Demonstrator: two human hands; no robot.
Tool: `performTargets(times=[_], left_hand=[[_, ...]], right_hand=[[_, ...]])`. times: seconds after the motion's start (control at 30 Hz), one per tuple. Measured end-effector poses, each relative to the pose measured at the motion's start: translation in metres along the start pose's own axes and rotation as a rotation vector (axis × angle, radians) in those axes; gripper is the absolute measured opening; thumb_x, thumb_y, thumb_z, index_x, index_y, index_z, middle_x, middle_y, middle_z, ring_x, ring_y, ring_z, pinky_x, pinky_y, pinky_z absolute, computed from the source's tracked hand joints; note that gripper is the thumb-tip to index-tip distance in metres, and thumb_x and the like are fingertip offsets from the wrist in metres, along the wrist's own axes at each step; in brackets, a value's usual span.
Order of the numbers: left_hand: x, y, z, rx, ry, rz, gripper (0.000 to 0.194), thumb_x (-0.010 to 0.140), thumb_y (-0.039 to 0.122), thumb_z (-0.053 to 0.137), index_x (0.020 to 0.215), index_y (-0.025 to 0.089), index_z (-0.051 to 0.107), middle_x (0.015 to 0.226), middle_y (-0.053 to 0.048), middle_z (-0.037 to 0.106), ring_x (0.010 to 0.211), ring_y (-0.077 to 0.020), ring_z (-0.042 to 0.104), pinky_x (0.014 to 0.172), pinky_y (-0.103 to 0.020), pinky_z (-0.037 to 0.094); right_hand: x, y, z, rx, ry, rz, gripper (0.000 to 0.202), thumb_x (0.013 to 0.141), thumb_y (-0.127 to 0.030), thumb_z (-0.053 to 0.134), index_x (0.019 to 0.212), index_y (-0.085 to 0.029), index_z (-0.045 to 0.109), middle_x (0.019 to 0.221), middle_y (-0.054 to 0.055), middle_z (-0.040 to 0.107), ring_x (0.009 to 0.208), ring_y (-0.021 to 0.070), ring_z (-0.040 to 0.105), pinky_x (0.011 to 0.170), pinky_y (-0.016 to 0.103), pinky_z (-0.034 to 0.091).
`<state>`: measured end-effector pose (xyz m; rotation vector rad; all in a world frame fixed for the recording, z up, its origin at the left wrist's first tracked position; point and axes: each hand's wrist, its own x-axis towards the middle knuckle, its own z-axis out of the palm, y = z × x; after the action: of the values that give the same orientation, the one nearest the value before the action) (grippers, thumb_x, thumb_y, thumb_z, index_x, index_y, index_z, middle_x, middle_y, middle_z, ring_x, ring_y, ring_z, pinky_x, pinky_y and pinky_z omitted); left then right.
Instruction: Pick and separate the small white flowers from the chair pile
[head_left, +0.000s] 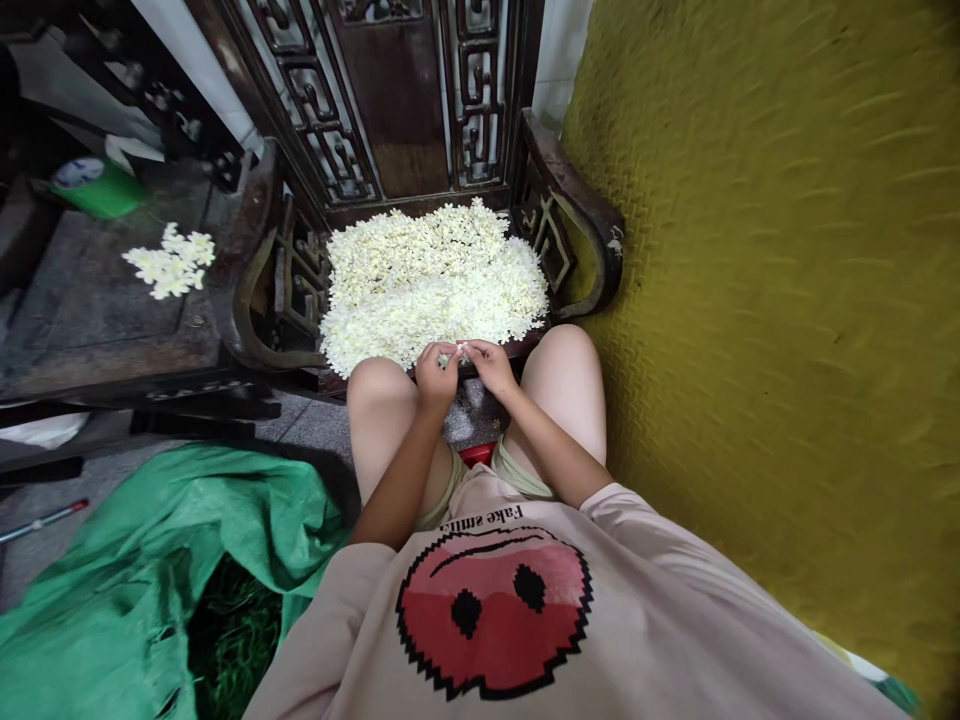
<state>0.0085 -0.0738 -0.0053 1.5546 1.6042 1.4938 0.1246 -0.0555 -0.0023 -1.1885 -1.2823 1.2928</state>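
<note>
My left hand (437, 374) and my right hand (487, 365) meet between my knees at the front edge of the chair seat. The fingertips of both are pinched together around a small white flower (461, 349), mostly covered by the fingers. Just beyond them, a thick heap of white and cream flowers (435, 280) covers the seat of the carved dark wooden chair (409, 110). The near part of the heap looks whiter than the far part.
A small cluster of white flowers (172, 262) and a green tape roll (97, 188) lie on the wooden surface at left. An open green sack (225, 490) with green strands inside stands at lower left. A textured yellow sheet (772, 300) rises along my right.
</note>
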Motion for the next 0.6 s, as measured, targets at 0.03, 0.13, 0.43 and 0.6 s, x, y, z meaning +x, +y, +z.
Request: performTargets(times=[0.03, 0.13, 0.43, 0.6], left_hand=[[0.0001, 0.0002, -0.0005, -0.012, 0.011, -0.006, 0.009, 0.077, 0.02, 0.062, 0.068, 0.02, 0.057, 0.078, -0.002, 0.064, 0.082, -0.017, 0.06, 0.081, -0.032, 0.045], [0.0006, 0.0014, -0.0029, -0.033, 0.02, -0.045, 0.009, 0.076, 0.022, 0.063, 0.069, 0.02, 0.058, 0.076, -0.002, 0.063, 0.078, -0.0158, 0.059, 0.076, -0.029, 0.046], [0.0064, 0.0009, -0.0058, -0.29, -0.122, -0.263, 0.019, 0.069, 0.036, 0.069, 0.073, 0.018, 0.066, 0.08, -0.004, 0.066, 0.077, -0.0157, 0.061, 0.074, -0.03, 0.049], [0.0092, -0.0058, -0.0068, -0.423, -0.232, -0.468, 0.03, 0.057, 0.042, 0.076, 0.072, 0.018, 0.069, 0.072, -0.003, 0.067, 0.071, -0.0158, 0.06, 0.073, -0.032, 0.049]], right_hand=[[0.0, 0.0003, -0.0003, -0.024, -0.008, -0.018, 0.037, 0.075, -0.054, 0.06, 0.083, -0.02, 0.072, 0.089, 0.007, 0.071, 0.093, 0.0221, 0.061, 0.087, 0.034, 0.044], [-0.0009, 0.0023, -0.0016, -0.154, -0.017, -0.076, 0.034, 0.081, -0.047, 0.054, 0.088, -0.019, 0.072, 0.09, 0.007, 0.069, 0.082, 0.0195, 0.059, 0.078, 0.031, 0.044], [-0.0043, -0.0034, -0.008, -0.546, 0.039, -0.173, 0.026, 0.087, -0.036, 0.05, 0.086, -0.019, 0.069, 0.075, 0.005, 0.063, 0.071, 0.0182, 0.053, 0.073, 0.029, 0.036], [-0.0053, -0.0058, -0.0102, -0.565, 0.041, -0.164, 0.027, 0.088, -0.038, 0.048, 0.087, -0.019, 0.067, 0.07, 0.004, 0.06, 0.072, 0.0187, 0.053, 0.076, 0.03, 0.034]])
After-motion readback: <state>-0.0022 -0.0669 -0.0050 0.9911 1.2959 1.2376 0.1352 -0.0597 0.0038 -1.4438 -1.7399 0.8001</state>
